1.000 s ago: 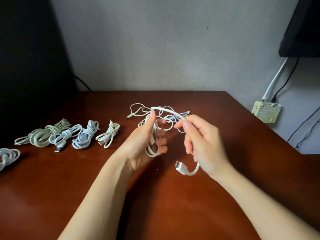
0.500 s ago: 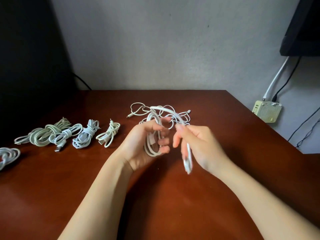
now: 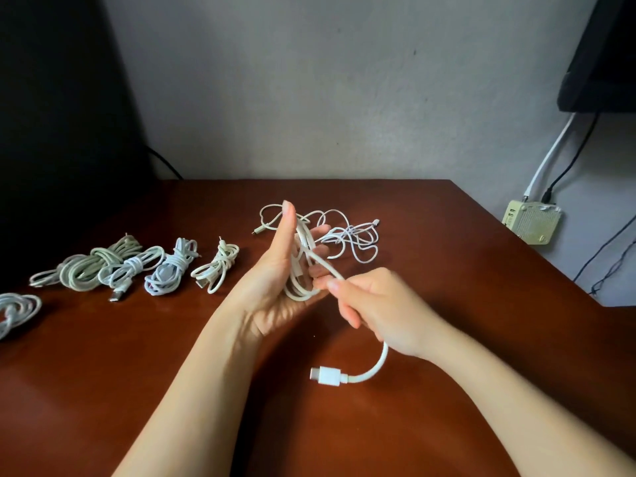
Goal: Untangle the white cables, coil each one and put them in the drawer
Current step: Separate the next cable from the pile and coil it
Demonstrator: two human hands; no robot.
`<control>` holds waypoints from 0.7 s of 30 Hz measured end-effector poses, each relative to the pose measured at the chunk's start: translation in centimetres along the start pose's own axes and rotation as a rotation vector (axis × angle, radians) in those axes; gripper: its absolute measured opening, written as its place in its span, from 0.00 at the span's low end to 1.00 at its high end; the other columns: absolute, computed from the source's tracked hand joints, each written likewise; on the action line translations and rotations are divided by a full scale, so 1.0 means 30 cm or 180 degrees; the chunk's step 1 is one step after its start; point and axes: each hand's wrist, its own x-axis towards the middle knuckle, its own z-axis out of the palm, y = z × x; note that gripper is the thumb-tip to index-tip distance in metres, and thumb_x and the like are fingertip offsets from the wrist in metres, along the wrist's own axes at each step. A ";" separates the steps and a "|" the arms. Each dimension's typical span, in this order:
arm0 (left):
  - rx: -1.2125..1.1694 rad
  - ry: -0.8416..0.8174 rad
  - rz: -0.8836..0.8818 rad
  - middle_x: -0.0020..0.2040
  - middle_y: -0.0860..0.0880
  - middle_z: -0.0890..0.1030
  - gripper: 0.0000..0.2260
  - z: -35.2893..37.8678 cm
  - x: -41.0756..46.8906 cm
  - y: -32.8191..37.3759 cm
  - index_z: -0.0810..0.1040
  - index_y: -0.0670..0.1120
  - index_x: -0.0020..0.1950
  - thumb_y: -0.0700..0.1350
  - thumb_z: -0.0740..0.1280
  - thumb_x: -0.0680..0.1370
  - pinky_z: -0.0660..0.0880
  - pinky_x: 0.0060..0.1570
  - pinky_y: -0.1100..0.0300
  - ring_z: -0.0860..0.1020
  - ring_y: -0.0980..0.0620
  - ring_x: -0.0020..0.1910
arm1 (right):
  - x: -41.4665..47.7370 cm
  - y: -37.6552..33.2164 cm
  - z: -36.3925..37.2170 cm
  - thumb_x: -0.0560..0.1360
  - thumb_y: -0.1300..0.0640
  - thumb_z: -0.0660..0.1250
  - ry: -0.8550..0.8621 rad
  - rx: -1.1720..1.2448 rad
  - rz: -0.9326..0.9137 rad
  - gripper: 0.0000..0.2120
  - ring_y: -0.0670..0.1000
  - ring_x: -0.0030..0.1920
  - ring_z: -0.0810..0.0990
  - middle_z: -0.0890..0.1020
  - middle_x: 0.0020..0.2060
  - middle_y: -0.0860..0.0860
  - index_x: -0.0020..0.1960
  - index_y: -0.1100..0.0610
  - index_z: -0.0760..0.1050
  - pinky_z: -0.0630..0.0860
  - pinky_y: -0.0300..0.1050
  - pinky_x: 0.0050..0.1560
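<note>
Five coiled white bundles lie along the bench on my left, one of them at the frame's edge. Next, my left grip stands with thumb raised, fingers curled round the white cable looped through it. Behind it I see a loose tangle resting on the wood. My right grip pinches that cable's free stretch just beside the loops. Its plug hangs below the wrist. A beige box sits against the far-right wall.
</note>
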 end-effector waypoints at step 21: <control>-0.0236 -0.2130 -0.0917 0.37 0.47 0.69 0.25 0.011 -0.045 -0.010 0.67 0.37 0.63 0.35 0.65 0.66 0.67 0.30 0.65 0.64 0.55 0.31 | 0.021 0.024 -0.097 0.75 0.45 0.63 0.1309 0.0966 -0.0536 0.13 0.43 0.26 0.72 0.76 0.30 0.48 0.40 0.53 0.76 0.64 0.32 0.24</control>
